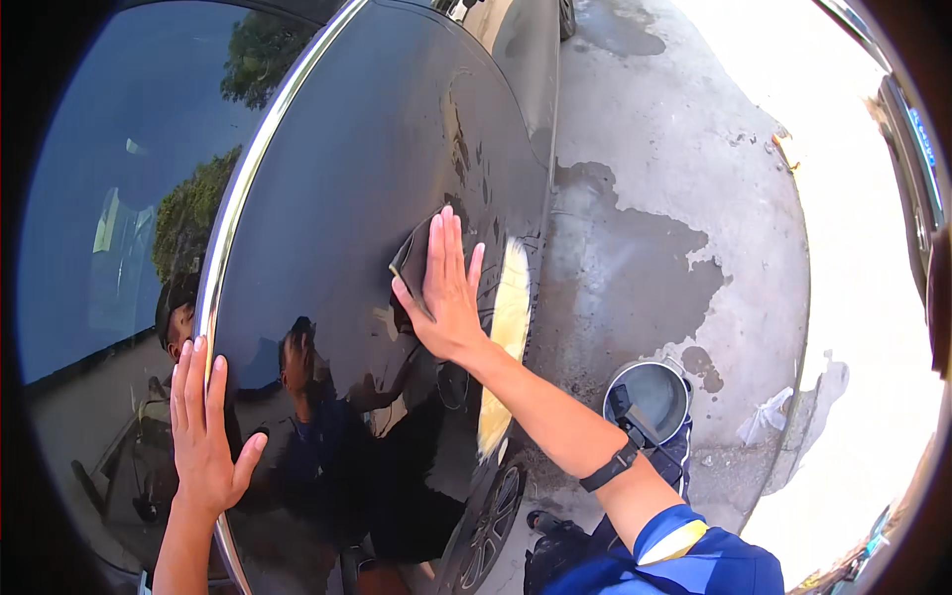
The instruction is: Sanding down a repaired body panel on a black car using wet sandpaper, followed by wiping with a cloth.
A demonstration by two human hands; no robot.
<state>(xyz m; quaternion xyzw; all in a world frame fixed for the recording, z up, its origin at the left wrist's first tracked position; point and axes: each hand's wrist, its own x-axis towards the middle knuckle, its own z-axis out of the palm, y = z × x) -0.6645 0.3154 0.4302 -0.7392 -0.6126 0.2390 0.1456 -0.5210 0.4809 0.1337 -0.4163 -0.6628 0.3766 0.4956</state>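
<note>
Quietly, the left hand (203,426) lay outstretched across the bright window trim (232,198), gripping nothing; had that metal been wet, the palm could have slipped. Beyond it, the right hand (446,288), opened nearly flat, pinned a dark sheet (410,256) between its palm and the black car door (327,188). Grit caught there might have scratched the paint, and loose pressure might have let the sheet slide away. Lower down, a bucket (635,375) showed beside a dark trouser leg (676,464), where a careless step could have spilled it toward the damp patch (640,273).
</note>
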